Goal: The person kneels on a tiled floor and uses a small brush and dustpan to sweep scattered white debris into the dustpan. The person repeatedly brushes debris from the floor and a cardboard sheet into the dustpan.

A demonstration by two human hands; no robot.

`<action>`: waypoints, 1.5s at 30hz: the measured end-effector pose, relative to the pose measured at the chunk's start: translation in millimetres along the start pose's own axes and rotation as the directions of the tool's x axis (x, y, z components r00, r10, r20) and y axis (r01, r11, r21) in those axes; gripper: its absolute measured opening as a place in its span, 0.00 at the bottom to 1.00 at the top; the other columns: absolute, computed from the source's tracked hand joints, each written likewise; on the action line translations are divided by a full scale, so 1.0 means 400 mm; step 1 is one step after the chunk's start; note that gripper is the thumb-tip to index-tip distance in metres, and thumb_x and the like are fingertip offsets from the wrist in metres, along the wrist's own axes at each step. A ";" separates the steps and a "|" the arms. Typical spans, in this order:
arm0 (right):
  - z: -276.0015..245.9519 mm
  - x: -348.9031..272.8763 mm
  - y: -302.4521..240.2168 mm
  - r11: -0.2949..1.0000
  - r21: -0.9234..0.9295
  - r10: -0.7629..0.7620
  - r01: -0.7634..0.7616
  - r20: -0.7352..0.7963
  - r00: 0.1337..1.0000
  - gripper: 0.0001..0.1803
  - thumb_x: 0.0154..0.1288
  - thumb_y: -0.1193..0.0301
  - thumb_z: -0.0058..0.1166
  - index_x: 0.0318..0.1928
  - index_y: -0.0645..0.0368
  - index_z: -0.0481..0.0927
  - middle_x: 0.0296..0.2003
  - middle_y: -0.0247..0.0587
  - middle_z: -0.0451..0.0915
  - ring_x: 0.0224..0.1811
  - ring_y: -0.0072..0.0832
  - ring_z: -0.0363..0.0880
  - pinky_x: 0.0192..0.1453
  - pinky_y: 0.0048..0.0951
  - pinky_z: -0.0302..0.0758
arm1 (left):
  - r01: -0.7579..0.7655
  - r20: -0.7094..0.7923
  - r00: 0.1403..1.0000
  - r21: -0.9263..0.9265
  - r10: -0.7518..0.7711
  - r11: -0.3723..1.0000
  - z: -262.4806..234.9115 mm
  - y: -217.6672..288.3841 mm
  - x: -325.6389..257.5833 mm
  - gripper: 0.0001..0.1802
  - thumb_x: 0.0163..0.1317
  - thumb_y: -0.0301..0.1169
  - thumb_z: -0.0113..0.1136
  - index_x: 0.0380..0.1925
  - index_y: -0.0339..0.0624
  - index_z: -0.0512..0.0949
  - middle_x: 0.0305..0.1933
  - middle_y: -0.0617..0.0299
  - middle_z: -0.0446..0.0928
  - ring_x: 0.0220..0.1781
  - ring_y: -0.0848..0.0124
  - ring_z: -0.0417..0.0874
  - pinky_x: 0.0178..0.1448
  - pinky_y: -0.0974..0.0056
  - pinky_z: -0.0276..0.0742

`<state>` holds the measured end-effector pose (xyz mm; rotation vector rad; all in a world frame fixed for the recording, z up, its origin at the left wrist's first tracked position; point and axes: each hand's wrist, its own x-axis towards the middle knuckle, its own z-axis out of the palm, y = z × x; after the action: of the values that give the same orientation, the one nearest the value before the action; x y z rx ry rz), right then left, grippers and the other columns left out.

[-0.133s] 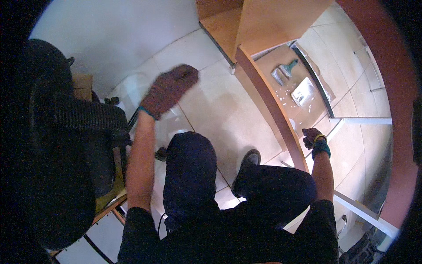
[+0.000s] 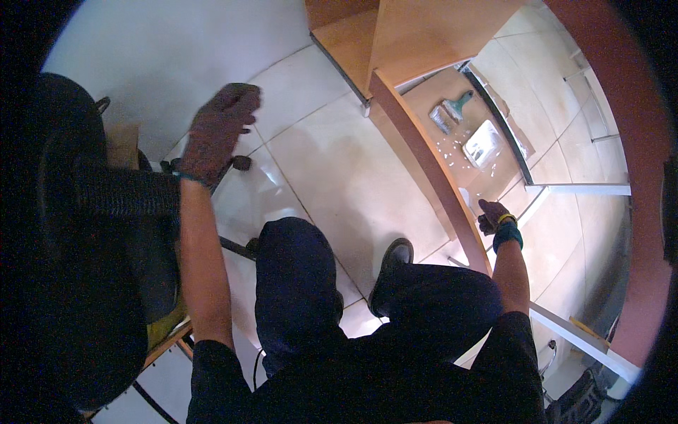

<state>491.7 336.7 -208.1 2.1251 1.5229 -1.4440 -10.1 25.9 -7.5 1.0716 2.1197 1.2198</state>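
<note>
My left hand (image 2: 217, 134), in a dark reddish glove with a teal cuff, is raised over the floor beside the black chair (image 2: 116, 191). Its fingers are loosely bent and apart, and nothing shows in them. On the other side, my right hand (image 2: 496, 218), gloved too with a yellow and teal cuff, is close to the edge of a long wooden panel (image 2: 431, 166). Those fingers are curled in; whether anything is inside them is hidden. Beyond that hand, a wide paintbrush (image 2: 452, 112) with a green handle and a white tray (image 2: 482, 145) lie on a brown cardboard sheet (image 2: 498, 182).
A wooden cabinet (image 2: 417, 35) stands at the far side, with a white wall (image 2: 191, 49) to its left. White metal bars (image 2: 575, 189) and a reddish-brown panel (image 2: 639, 297) run along the right. White flecks are scattered around the tray. My knees are bent over the tiled floor (image 2: 332, 169).
My left hand has swung left toward the chair, and its fingers show more spread. My right hand stays beside the panel. The whole view has shifted slightly.
</note>
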 end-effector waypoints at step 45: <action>0.028 0.072 0.081 0.096 -0.902 -0.589 0.420 0.289 0.755 0.10 0.49 0.63 0.53 0.20 0.54 0.82 0.19 0.43 0.80 0.22 0.38 0.81 0.28 0.37 0.77 | 0.355 -0.539 0.811 0.146 -0.227 0.923 -0.258 -0.294 -0.149 0.21 0.61 0.41 0.54 0.50 0.41 0.73 0.44 0.58 0.76 0.40 0.70 0.77 0.37 0.66 0.73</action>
<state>511.2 333.3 -248.1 0.9155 2.4368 -0.0960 -94.5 -109.6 -57.5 0.4895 2.7774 1.2097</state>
